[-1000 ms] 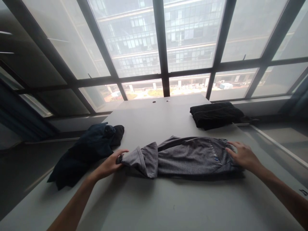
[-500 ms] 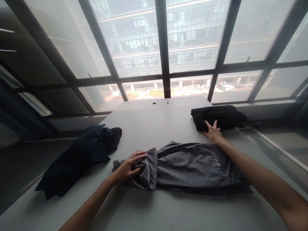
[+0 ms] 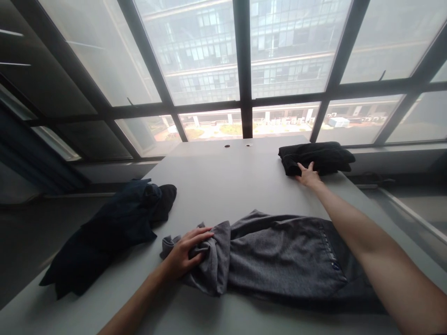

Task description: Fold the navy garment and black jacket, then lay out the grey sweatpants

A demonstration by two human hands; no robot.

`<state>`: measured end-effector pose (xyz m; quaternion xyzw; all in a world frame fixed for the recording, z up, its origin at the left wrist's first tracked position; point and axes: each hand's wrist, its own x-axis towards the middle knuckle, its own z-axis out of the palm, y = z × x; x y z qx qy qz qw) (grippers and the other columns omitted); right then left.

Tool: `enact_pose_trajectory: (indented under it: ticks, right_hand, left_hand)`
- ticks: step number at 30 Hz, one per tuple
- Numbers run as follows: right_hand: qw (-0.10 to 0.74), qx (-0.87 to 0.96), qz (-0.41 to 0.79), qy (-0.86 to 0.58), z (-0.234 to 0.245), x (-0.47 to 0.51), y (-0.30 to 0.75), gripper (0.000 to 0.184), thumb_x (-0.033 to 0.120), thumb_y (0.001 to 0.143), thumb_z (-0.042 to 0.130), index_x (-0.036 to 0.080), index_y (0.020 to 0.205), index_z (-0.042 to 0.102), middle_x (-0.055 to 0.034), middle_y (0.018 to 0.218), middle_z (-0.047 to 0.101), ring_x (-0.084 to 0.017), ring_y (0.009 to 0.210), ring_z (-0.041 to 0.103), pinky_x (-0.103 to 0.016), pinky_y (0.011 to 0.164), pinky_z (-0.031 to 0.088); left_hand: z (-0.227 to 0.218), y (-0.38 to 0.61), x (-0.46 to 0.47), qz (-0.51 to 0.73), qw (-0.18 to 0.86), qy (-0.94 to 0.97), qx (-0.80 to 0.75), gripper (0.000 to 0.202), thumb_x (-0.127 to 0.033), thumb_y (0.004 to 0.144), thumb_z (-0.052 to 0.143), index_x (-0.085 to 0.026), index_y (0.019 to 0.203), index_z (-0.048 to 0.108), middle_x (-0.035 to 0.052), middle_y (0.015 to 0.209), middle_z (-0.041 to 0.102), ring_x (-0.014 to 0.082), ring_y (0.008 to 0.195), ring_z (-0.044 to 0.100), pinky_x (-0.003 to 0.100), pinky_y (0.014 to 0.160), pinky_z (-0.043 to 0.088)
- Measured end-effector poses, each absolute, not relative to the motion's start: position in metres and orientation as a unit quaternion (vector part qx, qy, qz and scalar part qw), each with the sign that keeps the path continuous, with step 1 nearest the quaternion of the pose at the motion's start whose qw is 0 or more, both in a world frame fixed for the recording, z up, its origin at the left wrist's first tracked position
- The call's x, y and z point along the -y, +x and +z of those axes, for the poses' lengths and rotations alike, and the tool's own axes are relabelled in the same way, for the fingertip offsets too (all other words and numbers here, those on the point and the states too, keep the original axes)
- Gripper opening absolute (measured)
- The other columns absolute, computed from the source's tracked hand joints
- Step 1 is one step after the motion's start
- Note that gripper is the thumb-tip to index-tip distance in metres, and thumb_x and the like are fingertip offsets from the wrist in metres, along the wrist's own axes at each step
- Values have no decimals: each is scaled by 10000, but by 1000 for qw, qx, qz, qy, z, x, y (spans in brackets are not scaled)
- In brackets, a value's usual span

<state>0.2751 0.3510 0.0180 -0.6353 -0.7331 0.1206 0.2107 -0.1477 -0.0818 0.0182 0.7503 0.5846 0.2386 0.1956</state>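
Note:
Grey trousers (image 3: 279, 258) lie crosswise on the white table in front of me, with a slanted pocket edge at the right and bunched cloth at the left. My left hand (image 3: 185, 251) rests on that bunched end, fingers stretched over the cloth and thumb apart. Farther off at the right, a folded black garment (image 3: 321, 156) lies near the table's edge. My right hand (image 3: 309, 177) reaches over to it, fingers spread against its near side. My right forearm passes above the trousers' right end and hides part of it.
A crumpled dark blue garment (image 3: 104, 228) lies along the left edge of the white table (image 3: 216, 181), with a black piece (image 3: 166, 200) beside it. Large framed windows (image 3: 246, 70) rise behind the table. A dark curtain (image 3: 28, 149) hangs at the left.
My right hand has pushed the black garment a little farther away. My left hand stays on the grey trousers. The view has tilted slightly downward.

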Motion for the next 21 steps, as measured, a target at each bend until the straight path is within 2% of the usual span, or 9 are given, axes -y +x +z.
enact_pose_trajectory:
  ticks: [3, 5, 8, 10, 12, 14, 16, 19, 21]
  right_hand:
    - [210, 739, 126, -628, 24, -347, 278, 793, 414, 879, 729, 84, 1543, 449, -358, 1644, 83, -579, 1357, 409, -732, 1016, 336]
    - [212, 744, 121, -622, 25, -330, 282, 809, 416, 877, 723, 112, 1564, 423, -323, 1662, 74, -590, 1395, 346, -738, 1025, 332]
    - [225, 791, 114, -558, 20, -281, 300, 682, 385, 886, 675, 146, 1505, 518, -234, 1645, 285, -488, 1478, 297, -645, 1139, 329]
    - [230, 838, 129, -477, 16, -236, 322, 512, 377, 920, 595, 165, 1383, 646, -177, 1569, 452, -380, 1446, 418, -526, 1194, 348]
    - [217, 867, 158, -420, 15, -188, 351, 451, 422, 938, 555, 220, 1312, 709, -117, 1547, 497, -345, 1408, 481, -500, 1199, 369]
    - [192, 878, 184, -397, 17, -143, 383, 408, 488, 939, 560, 277, 1222, 764, -72, 1536, 515, -359, 1410, 477, -534, 1190, 388]
    - [161, 890, 203, -374, 20, -105, 412, 408, 543, 936, 590, 319, 1232, 760, -39, 1555, 497, -369, 1445, 431, -549, 1191, 392]
    - [121, 901, 191, -369, 23, -62, 444, 397, 558, 920, 636, 372, 1252, 749, -19, 1572, 477, -386, 1476, 376, -574, 1189, 383]
    - [90, 905, 177, -376, 21, -42, 458, 473, 575, 873, 691, 400, 1312, 710, -19, 1599, 437, -410, 1489, 337, -604, 1169, 390]
  left_hand:
    - [20, -154, 81, 227, 232, 746, -581, 575, -455, 921, 667, -335, 1475, 568, 81, 1577, 479, 333, 1465, 415, 510, 1243, 288]
    - [25, -161, 81, 208, 277, 746, -569, 753, -510, 825, 777, -334, 1511, 522, 92, 1614, 425, 356, 1510, 336, 540, 1252, 241]
    - [33, -173, 84, 175, 325, 748, -552, 995, -503, 677, 901, -341, 1552, 456, 103, 1647, 367, 370, 1543, 254, 572, 1254, 189]
    - [35, -180, 87, 172, 326, 742, -560, 926, -435, 703, 893, -359, 1531, 486, 93, 1640, 381, 352, 1532, 293, 557, 1257, 194]
    - [34, -185, 92, 190, 313, 731, -576, 745, -373, 777, 836, -360, 1471, 567, 83, 1586, 469, 329, 1492, 383, 520, 1251, 249]
    - [33, -188, 96, 221, 301, 717, -588, 552, -335, 844, 766, -319, 1385, 655, 91, 1483, 585, 315, 1415, 493, 486, 1218, 334]
    - [35, -192, 100, 253, 298, 704, -593, 398, -312, 879, 715, -261, 1274, 721, 102, 1373, 667, 307, 1320, 582, 459, 1170, 405]
    - [47, -199, 108, 269, 303, 684, -607, 272, -316, 890, 693, -215, 1137, 745, 102, 1288, 704, 293, 1214, 644, 400, 1086, 480]
    - [60, -205, 114, 249, 316, 674, -620, 244, -342, 888, 695, -208, 1086, 745, 96, 1252, 714, 287, 1160, 665, 362, 1028, 511]
